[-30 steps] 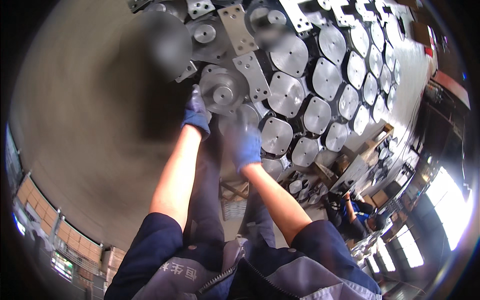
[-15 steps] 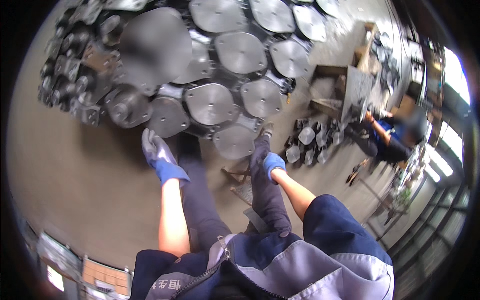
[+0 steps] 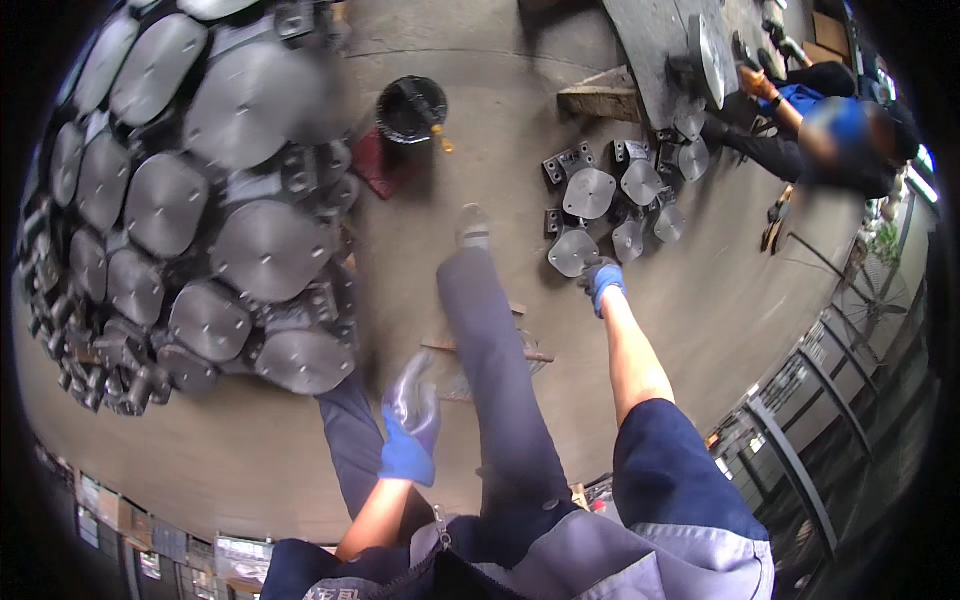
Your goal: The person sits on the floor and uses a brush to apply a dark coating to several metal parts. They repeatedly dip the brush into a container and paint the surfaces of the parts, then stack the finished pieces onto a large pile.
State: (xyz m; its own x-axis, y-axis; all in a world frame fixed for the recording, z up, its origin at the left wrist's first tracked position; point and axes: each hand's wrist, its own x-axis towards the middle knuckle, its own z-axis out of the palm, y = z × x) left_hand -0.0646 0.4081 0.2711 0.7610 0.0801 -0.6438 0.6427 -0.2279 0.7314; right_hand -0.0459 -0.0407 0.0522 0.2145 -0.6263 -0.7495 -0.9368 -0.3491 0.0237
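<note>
My left hand [image 3: 411,415], in a blue and grey glove, hangs in front of my legs, its fingers loosely bent, thumb apart and nothing held. My right hand [image 3: 602,278], in a blue glove with a dark palm, is stretched forward to the right. Its fingers are partly spread, at the edge of the nearest metal plate part [image 3: 573,252] in a small group on the floor. I cannot tell whether they touch it. The parts in this group have round-cornered grey plates, such as one plate [image 3: 589,193] just behind, with drilled dark blocks [image 3: 568,163] attached.
A large stack of similar metal plates [image 3: 268,250] fills the left side. A black bucket [image 3: 410,108] stands beyond my foot, near a dark red object [image 3: 383,165]. At the upper right a co-worker [image 3: 800,110] sits by a metal table [image 3: 650,45]. A floor fan [image 3: 875,285] stands far right.
My view has swung right, so the large stack now lies to the left. My right hand has reached out from beside my leg toward the small floor group; my left hand has left the stack's edge.
</note>
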